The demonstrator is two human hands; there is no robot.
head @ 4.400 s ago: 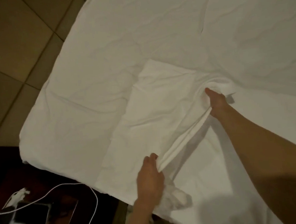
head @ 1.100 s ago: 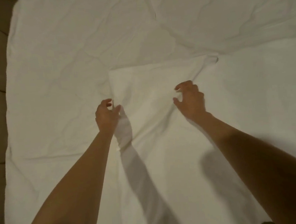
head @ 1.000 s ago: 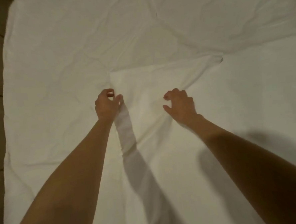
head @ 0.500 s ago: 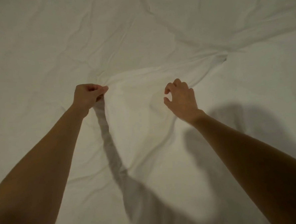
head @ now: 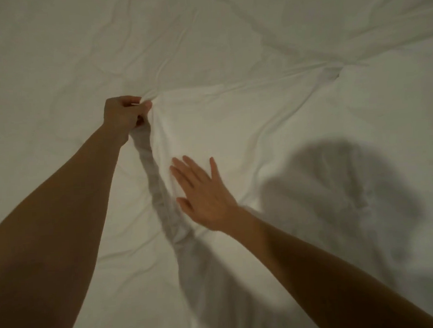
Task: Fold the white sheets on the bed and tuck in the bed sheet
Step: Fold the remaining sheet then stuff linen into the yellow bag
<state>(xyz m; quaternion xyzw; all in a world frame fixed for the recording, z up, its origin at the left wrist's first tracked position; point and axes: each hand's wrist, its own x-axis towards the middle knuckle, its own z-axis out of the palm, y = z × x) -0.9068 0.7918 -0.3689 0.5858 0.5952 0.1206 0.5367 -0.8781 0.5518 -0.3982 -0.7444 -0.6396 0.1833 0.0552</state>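
White cloth fills the whole view. The folded sheet (head: 228,127) lies on top of the bed sheet (head: 52,59), its far edge running as a creased line from the left hand across to a puckered corner at upper right. The left hand (head: 123,116) has its grip closed on the near-left corner of the folded sheet, thumb and curled fingers pinching a bunch of fabric and lifting it slightly. The right hand (head: 202,190) lies flat, fingers straight and spread, and seems to press on the folded sheet just beside the raised fold, holding nothing. Arm shadows fall across the cloth.
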